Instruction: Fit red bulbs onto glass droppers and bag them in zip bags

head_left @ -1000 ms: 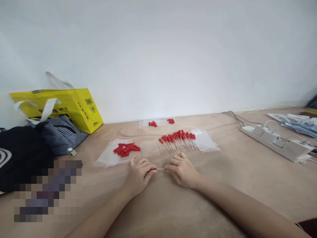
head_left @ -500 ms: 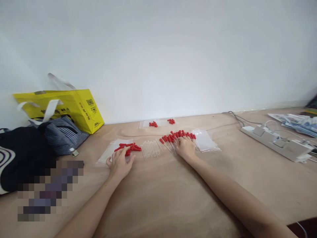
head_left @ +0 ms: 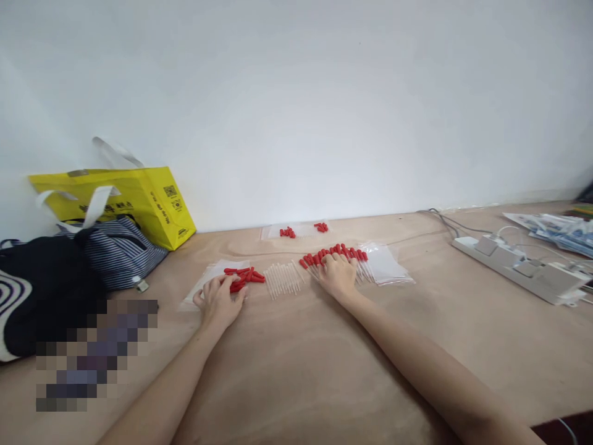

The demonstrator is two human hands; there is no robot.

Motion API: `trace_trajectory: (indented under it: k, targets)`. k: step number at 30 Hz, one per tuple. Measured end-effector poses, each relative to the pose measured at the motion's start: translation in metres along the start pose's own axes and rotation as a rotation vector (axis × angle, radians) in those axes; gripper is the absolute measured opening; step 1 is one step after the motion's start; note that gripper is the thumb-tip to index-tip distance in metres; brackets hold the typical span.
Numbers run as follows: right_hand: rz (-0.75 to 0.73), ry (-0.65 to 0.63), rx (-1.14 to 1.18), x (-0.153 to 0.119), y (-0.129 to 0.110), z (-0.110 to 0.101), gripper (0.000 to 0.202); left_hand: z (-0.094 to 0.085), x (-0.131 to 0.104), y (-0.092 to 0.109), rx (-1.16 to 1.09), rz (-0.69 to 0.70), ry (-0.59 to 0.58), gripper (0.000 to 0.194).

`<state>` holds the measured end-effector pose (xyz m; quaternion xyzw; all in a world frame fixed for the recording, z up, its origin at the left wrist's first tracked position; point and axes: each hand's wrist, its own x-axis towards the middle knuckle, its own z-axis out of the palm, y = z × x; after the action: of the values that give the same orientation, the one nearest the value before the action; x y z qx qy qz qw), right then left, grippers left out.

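My left hand (head_left: pixel 221 301) rests with its fingers apart beside a loose pile of red rubber caps (head_left: pixel 248 278), over the edge of some clear plastic bags (head_left: pixel 197 290). To the right of the pile, thin white sticks (head_left: pixel 282 279) lie side by side on the table. My right hand (head_left: pixel 338 275) is curled over a fanned row of red-capped sticks (head_left: pixel 311 259), its fingertips down among the caps. What exactly those fingertips pinch is partly hidden. Another stack of clear bags with white inserts (head_left: pixel 386 262) adjoins the right end of the row.
Farther back lies a clear bag (head_left: pixel 303 236) with small red caps on it. A yellow bag (head_left: pixel 160 210), a striped pouch (head_left: pixel 120 253) and a black bag (head_left: pixel 50 290) stand at left. A power strip (head_left: pixel 519 269) and blue-white packets (head_left: pixel 556 232) are at right.
My right hand has shifted slightly left along the row of red-capped sticks. My left hand has moved a little left, away from the red caps.
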<state>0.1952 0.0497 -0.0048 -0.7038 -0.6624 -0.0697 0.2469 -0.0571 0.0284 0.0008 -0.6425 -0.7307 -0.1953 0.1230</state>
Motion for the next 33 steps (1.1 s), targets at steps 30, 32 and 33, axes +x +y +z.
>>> trace_trajectory:
  k: [30,32,33]
  targets:
    - [-0.335,-0.165,0.289,-0.030,0.010,-0.003,0.014,-0.002,-0.021,0.026,-0.628,0.357,-0.173,0.016]
    - [-0.443,-0.151,0.482,-0.042,0.026,-0.006,0.016,-0.003,-0.032,0.037,-0.708,0.361,-0.259,0.015]
    - [-0.492,-0.142,0.522,-0.047,0.032,-0.007,0.017,-0.005,-0.037,0.042,-0.702,0.378,-0.301,0.015]
